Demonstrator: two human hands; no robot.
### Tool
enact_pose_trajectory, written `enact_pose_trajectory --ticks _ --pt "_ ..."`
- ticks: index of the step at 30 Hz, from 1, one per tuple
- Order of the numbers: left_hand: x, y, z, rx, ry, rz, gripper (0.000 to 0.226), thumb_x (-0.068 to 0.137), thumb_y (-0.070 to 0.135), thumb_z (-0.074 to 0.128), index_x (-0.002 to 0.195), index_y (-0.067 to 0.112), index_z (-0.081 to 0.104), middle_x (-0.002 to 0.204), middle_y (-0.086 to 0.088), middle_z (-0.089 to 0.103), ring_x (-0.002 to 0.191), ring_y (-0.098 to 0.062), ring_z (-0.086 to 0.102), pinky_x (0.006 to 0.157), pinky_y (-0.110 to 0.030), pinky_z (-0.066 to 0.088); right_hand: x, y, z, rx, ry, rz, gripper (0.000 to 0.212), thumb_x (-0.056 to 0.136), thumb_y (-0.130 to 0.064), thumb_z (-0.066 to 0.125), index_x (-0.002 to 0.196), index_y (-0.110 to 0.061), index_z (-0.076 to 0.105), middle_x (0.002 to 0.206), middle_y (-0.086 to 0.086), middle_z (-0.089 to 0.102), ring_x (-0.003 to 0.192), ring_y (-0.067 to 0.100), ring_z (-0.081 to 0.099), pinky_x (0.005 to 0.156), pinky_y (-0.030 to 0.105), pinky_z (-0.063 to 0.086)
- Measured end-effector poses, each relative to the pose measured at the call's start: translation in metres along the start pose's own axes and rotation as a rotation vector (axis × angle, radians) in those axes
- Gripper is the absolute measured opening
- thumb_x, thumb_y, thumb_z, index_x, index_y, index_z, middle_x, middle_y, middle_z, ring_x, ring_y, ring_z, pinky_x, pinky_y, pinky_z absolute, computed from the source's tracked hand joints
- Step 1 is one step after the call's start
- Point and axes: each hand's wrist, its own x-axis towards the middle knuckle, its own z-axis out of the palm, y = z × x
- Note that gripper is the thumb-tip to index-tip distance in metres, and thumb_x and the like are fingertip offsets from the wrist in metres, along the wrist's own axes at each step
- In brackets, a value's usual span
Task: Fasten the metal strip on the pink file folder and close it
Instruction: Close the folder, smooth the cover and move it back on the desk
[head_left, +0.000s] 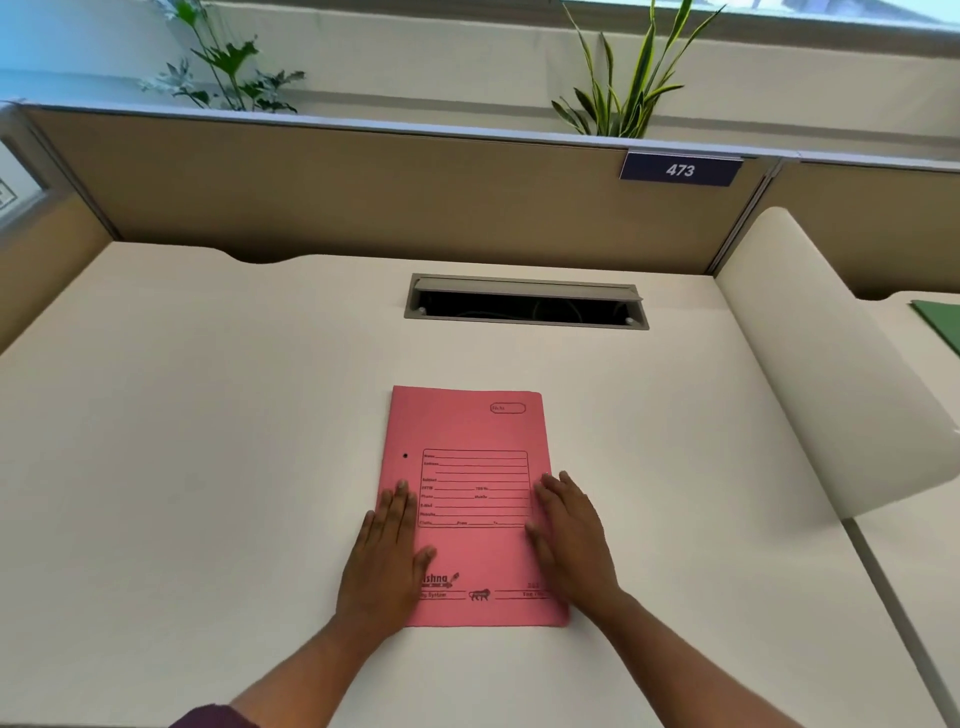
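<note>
Okay, I see the pink file folder (470, 499) closed flat on the desk (208, 415), left hand (382, 561) and right hand (574, 540) both spread open-palmed on its cover, gripping nothing.

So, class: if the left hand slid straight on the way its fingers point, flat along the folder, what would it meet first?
The left hand lies flat on the closed pink card folder, fingers pointing away. Its path probably crosses the small black hole near the folder's left edge first, then the bare white desk.
</note>
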Motion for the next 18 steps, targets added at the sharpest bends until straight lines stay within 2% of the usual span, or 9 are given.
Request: enact_pose_trajectory --ticks 2,5,10,13,18 --pt "0.002 -0.002 -0.003 0.004 -0.004 0.016 0.077 0.096 0.055 0.021 0.156 0.014 -0.003 0.166 0.000 -0.007 0.152 -0.017 -0.010 0.120 -0.031 -0.007 0.009 -0.015 0.007 -0.053 -0.004 -0.029 0.058 0.099 -0.037 0.055 0.151 -0.014 0.044 0.161 0.006 0.040 0.155 0.027 0.025 0.127 0.049 0.024" --pt "0.008 -0.005 -0.007 0.026 -0.015 0.029 0.077 0.096 0.055 0.019 0.156 0.014 -0.005 0.166 -0.001 -0.008 0.152 -0.018 -0.011 0.120 -0.031 -0.008 0.024 -0.039 0.020 -0.066 -0.060 -0.071 0.060 0.099 -0.042 0.051 0.153 -0.018 0.040 0.165 0.003 0.035 0.157 0.024 0.020 0.129 0.046 0.020" --pt "0.014 -0.006 -0.007 0.052 -0.038 0.024 0.075 0.098 0.054 0.020 0.156 0.013 -0.002 0.165 -0.003 -0.009 0.152 -0.019 -0.011 0.121 -0.036 -0.002 0.056 -0.079 0.046 -0.066 -0.225 -0.175 0.062 0.103 -0.044 0.043 0.159 -0.026 0.024 0.171 -0.005 0.017 0.159 0.018 0.007 0.128 0.041 0.006" --pt "0.015 -0.006 -0.006 0.056 -0.048 0.026 0.072 0.100 0.053 0.018 0.156 0.012 0.000 0.165 -0.004 -0.008 0.152 -0.019 -0.011 0.121 -0.038 0.000 0.074 -0.103 0.059 -0.035 -0.280 -0.200 0.057 0.106 -0.042 0.033 0.160 -0.026 0.023 0.172 -0.005 0.015 0.159 0.016 0.003 0.127 0.041 0.003" --pt "0.018 -0.009 -0.003 -0.005 -0.062 0.028 0.070 0.100 0.057 0.006 0.155 0.015 -0.009 0.165 -0.001 -0.010 0.151 -0.014 -0.016 0.122 -0.038 -0.002 0.104 -0.126 0.072 -0.019 -0.311 -0.195 0.055 0.109 -0.041 0.022 0.162 -0.028 0.016 0.172 -0.010 0.007 0.159 0.013 -0.003 0.130 0.046 0.000"
